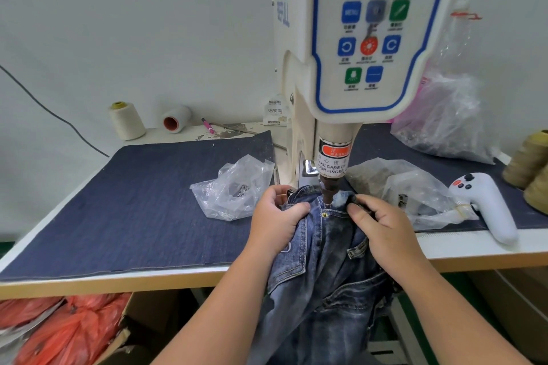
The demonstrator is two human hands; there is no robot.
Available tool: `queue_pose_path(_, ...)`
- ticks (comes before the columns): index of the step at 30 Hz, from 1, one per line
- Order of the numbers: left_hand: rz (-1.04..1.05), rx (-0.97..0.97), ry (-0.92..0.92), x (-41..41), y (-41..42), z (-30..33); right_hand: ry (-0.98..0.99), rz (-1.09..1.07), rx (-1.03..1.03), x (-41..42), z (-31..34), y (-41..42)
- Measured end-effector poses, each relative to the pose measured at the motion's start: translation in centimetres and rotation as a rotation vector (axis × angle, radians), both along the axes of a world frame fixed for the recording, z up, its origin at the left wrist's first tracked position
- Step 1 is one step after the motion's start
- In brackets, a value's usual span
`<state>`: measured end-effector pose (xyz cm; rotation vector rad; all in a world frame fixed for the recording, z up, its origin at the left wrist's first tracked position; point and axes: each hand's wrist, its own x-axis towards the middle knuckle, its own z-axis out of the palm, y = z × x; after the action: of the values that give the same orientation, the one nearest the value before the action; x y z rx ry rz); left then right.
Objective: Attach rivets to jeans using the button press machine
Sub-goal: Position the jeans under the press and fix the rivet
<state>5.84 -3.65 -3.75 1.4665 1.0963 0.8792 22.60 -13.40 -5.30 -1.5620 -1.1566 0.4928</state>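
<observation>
A person's two hands hold a pair of jeans (pixel 323 270) under the head of a button press (pixel 355 47) at the front edge of a tabletop (pixel 89 278). The left hand (pixel 274 224) is curled closed, gripping a fold of the waistband to the left of the press's punch (pixel 327 191). The right hand (pixel 382 228) pinches the waistband on the other side, thumb and fingers closed on the denim. Between the hands the cloth is stretched flat beneath the punch, whose tip touches or nearly touches the denim. A brass rivet (pixel 325 214) shows in the jeans just below the punch. The rest of the jeans hangs down off the tabletop towards the person.

A dark blue cloth (pixel 142 204) covers the tabletop. A clear bag (pixel 234 190) with small metal parts lies left of the press, and more clear bags (pixel 415 187) lie to its right. A white handheld controller (pixel 486 204) rests near the right edge. Thread cones (pixel 126 120) stand at the back left.
</observation>
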Motion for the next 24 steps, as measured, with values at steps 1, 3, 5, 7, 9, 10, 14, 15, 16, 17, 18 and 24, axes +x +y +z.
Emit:
queue_pose_path(1, -0.008, -0.013, -0.010, 0.0, -0.1, 0.2, 0.021, -0.010, 0.016, -0.1, 0.1, -0.1)
queue_pose_path(3, -0.030, -0.040, -0.049, -0.1, -0.3, 0.5, 0.099, -0.027, 0.066, -0.4, 0.3, -0.4)
queue_pose_path(5, -0.057, -0.038, -0.075, -0.6, -0.9, 1.1, 0.161, -0.014, 0.108, -0.6, 0.6, -1.1)
queue_pose_path(7, -0.095, -0.032, -0.059, -1.2, -1.6, 1.8, 0.181, 0.013, 0.140, -0.7, 0.8, -2.0)
queue_pose_path(9, -0.137, -0.047, -0.055, -1.9, -2.2, 2.5, 0.199, 0.050, 0.146, -1.0, 1.1, -2.9)
queue_pose_path(10, -0.150, -0.062, -0.052, -2.2, -2.4, 2.7, 0.202, 0.072, 0.141, -1.2, 1.2, -3.2)
queue_pose_path(14, -0.207, -0.165, -0.040, -3.6, -3.4, 3.1, 0.208, 0.151, 0.090, -2.5, 1.9, -4.3)
queue_pose_path(15, -0.233, -0.193, -0.041, -4.0, -3.7, 3.2, 0.228, 0.174, 0.085, -2.9, 2.3, -4.7)
queue_pose_path(16, -0.262, -0.217, -0.034, -4.5, -4.0, 3.4, 0.249, 0.197, 0.079, -3.4, 2.8, -5.1)
queue_pose_path(17, -0.296, -0.244, -0.038, -5.1, -4.3, 3.6, 0.272, 0.227, 0.074, -3.8, 3.2, -5.6)
queue_pose_path(18, -0.337, -0.279, -0.063, -5.8, -4.5, 3.7, 0.298, 0.262, 0.070, -4.1, 3.6, -6.1)
queue_pose_path(24, -0.527, -0.362, -0.258, -11.0, -5.6, 4.9, 0.359, 0.473, 0.120, -7.6, 6.6, -8.3)
